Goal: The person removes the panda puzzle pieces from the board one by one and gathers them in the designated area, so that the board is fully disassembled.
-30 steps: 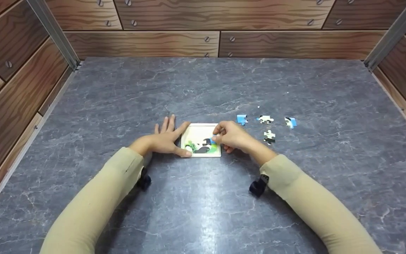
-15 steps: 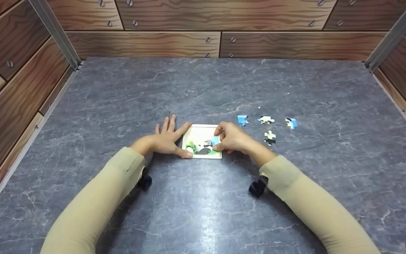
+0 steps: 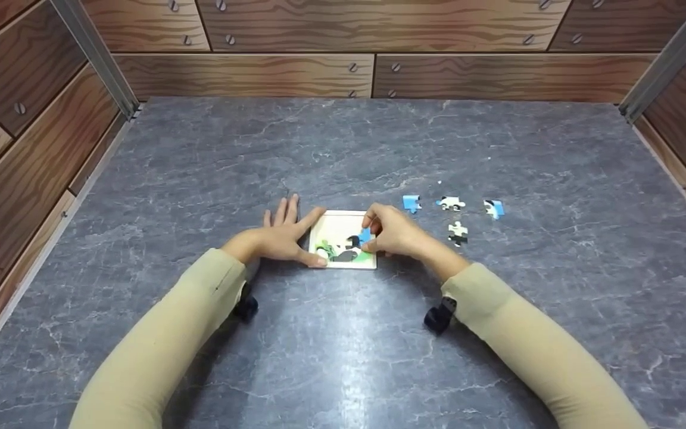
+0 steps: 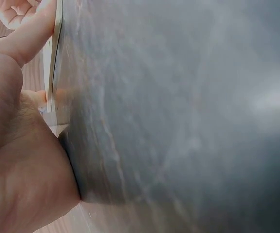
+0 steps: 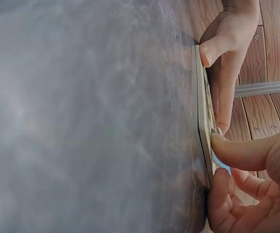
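Note:
A square puzzle tray (image 3: 338, 220) lies on the table between both hands, with a panda picture partly filled in along its lower part. My left hand (image 3: 280, 241) is spread at the tray's left side, thumb at the near corner and index finger at the far one. At the right edge, my right hand (image 3: 399, 231) pinches a blue puzzle piece (image 3: 365, 235) between thumb and fingers, down at the tray. The right wrist view shows the thumb over the tray's edge and a sliver of blue behind it; whether the piece is fully seated cannot be seen.
To the right of the tray lie several loose pieces: a blue one (image 3: 412, 203), a white-and-black one (image 3: 451, 204), a blue-and-white one (image 3: 493, 208) and a pale one with black (image 3: 457, 233). Wood-patterned walls (image 3: 242, 74) enclose the grey marbled table (image 3: 343, 149).
The blue piece has shifted slightly right within the tray under my right hand, whose thumb has moved a little nearer the person. My left hand has stayed put.

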Motion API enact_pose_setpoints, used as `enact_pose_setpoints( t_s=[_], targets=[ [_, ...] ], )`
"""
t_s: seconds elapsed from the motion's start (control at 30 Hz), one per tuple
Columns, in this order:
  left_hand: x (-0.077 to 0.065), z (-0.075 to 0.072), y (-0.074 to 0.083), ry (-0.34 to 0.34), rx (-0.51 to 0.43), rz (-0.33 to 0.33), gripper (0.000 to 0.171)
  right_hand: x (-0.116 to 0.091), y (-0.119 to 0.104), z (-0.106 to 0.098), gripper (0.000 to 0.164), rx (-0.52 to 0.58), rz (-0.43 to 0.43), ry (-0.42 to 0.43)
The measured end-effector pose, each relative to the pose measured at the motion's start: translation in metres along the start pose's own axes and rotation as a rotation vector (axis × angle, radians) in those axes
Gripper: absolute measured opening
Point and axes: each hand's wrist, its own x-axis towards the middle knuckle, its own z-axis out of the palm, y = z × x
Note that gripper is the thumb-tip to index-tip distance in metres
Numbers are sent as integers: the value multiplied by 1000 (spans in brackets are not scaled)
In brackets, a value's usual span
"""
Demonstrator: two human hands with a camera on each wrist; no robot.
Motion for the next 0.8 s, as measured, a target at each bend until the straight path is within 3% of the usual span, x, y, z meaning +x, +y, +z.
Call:
enact_pose_setpoints(
  t_s=[0.47,0.8],
  targets=[
    [-1,1,0,10,12,-1,107,1,5,0,13,76,-96,51],
    [0,1,0,11,14,3,107,-2,7,-2,10,89,-134,67]
  ],
)
